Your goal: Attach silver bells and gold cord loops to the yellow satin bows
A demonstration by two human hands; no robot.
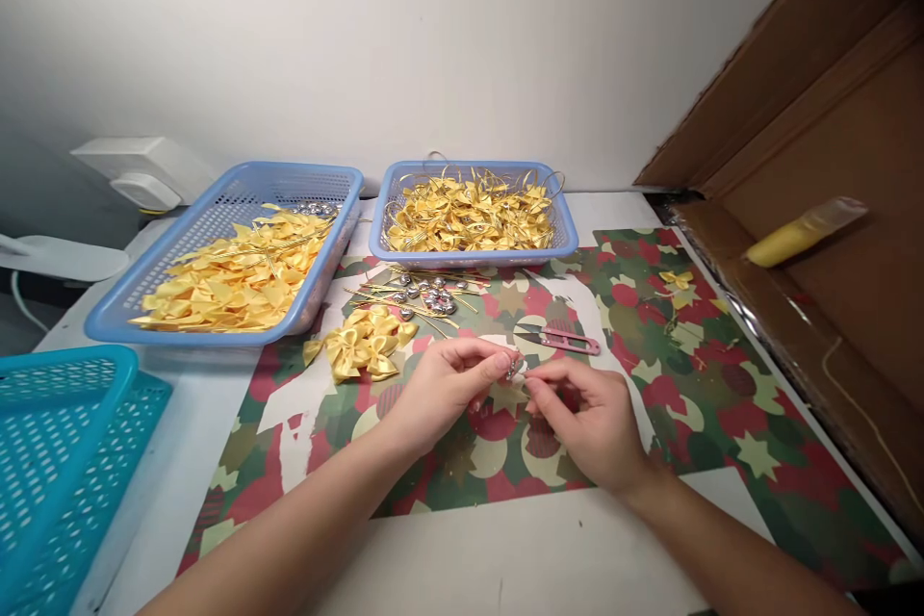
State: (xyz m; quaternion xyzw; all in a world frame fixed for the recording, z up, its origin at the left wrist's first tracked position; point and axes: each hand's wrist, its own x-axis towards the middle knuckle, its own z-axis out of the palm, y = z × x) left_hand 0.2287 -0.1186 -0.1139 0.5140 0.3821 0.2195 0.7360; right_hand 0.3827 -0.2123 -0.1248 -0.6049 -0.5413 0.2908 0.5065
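Over the patterned sheet, my left hand pinches a small silver jingle bell between thumb and fingertips. Close beside it, my right hand has its thumb and forefinger pressed together; whatever thin thing they hold is too small to make out. Just beyond my hands lie pink-handled thread snips. Left of them is a small heap of yellow ribbon bows. Behind that heap, several silver bells lie among gold cords.
A blue basket with yellow bows and bells stands back left; another blue basket holds bows with gold cords. A teal basket sits at near left. Cardboard with a yellow tube borders the right. One bow lies there.
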